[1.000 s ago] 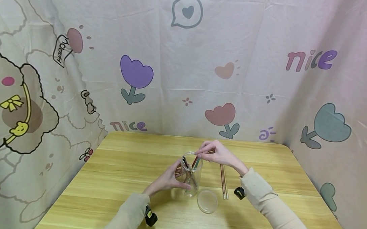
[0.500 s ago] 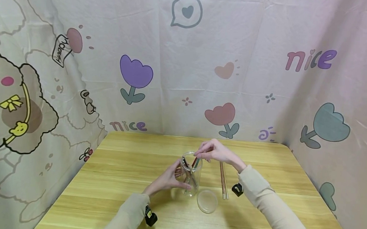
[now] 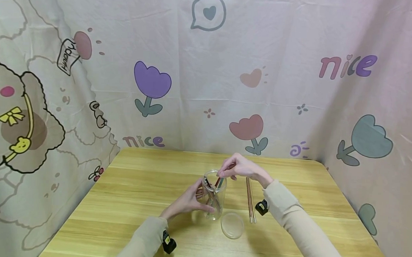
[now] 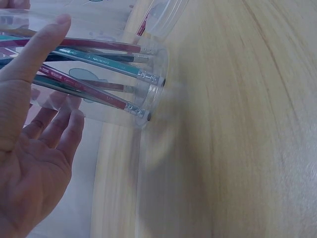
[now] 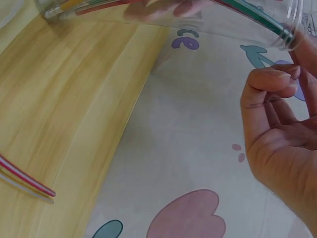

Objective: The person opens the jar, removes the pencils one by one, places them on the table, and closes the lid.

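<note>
One clear jar (image 3: 220, 199), holding at least five pencils (image 4: 101, 61), is on the wooden table (image 3: 121, 205), clamped by the left hand's (image 3: 189, 201) thumb and curled fingers. The right hand (image 3: 243, 168) pinches one green pencil (image 5: 262, 20) at the jar mouth. One round lid (image 3: 232, 225) and at least two loose pencils (image 3: 249, 200) lie nearby.

A pale yellow wood-grain table (image 3: 150, 172) with rounded far corners carries a clear jar (image 3: 219, 205), standing upright near the middle. A round, see-through lid (image 3: 232, 225) lies flat just beside the jar, on its near right. Farther right, slim pencils (image 3: 250, 202) rest side by side, stretching from near to far, pale ends at the near side.
</note>
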Demonstrator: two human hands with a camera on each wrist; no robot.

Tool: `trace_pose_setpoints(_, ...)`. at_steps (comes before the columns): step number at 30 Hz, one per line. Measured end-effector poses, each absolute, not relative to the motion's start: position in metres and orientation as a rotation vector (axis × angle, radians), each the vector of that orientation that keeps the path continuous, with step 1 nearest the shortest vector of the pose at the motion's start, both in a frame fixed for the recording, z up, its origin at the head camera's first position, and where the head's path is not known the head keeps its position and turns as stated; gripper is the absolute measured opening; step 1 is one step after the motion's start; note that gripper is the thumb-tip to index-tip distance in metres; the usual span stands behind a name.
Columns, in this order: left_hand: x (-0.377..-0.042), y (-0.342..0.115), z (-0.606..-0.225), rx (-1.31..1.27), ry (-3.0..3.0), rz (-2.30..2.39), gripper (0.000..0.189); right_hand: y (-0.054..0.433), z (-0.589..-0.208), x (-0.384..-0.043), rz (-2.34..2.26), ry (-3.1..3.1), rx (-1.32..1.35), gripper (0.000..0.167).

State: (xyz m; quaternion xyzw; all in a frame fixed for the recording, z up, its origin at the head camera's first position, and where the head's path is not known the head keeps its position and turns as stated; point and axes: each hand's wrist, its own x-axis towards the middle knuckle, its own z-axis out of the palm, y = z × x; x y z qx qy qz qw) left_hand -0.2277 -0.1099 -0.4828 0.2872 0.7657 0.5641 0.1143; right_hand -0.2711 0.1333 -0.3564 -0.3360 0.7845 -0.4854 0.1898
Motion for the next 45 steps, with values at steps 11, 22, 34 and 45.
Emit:
trace_pose_setpoints(11, -0.228, -0.11, -0.483, 0.847, 2.261, 1.634, 0.102, 0.126, -0.359, -0.27, -1.352, 2.229, -0.961, 0.019)
trace_pose_setpoints(22, -0.227, -0.11, -0.481, 0.84, 2.239, 1.657, 0.099, 0.123, -0.36, -0.268, -1.349, 2.34, -1.043, 0.012)
trace_pose_setpoints(34, -0.228, -0.11, -0.482, 0.84, 2.235, 1.651, 0.099, 0.117, -0.375, -0.26, -1.477, 2.538, -1.099, 0.01)
trace_pose_setpoints(45, -0.229, -0.11, -0.483, 0.847, 2.255, 1.646, 0.097, 0.112, -0.386, -0.251, -1.757, 2.627, -1.065, 0.008)
